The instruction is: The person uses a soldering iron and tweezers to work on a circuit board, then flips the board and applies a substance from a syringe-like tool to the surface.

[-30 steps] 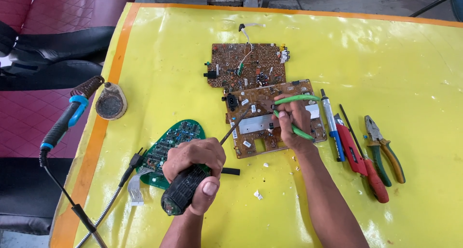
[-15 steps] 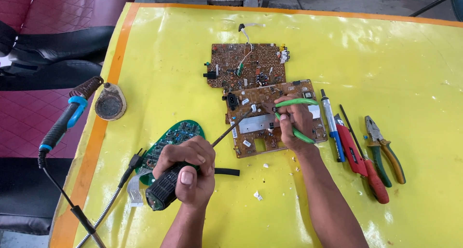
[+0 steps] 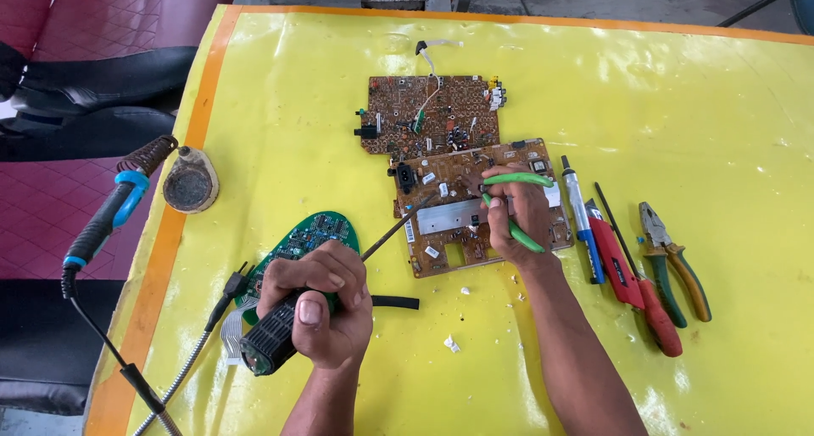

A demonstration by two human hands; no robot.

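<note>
My left hand (image 3: 318, 304) grips the black ribbed handle of a soldering iron (image 3: 271, 343); its thin shaft slants up and right to the near brown circuit board (image 3: 441, 232). My right hand (image 3: 513, 220) holds green-handled cutters (image 3: 513, 200) over that same board, next to its silver metal plate. A second brown circuit board (image 3: 432, 122) with trailing wires lies just behind. A green oval circuit board (image 3: 305, 237) lies partly under my left hand.
A blue-and-black soldering iron (image 3: 114, 211) rests at the table's left edge beside a round tin (image 3: 190, 184). On the right lie a blue pen-like tool (image 3: 581, 220), red-handled screwdrivers (image 3: 632, 279) and pliers (image 3: 674, 258). White scraps (image 3: 451, 343) dot the yellow table cover (image 3: 721, 114).
My left hand has turned the soldering iron's handle lower and leftward while its tip stays at the near board. My right hand has barely moved.
</note>
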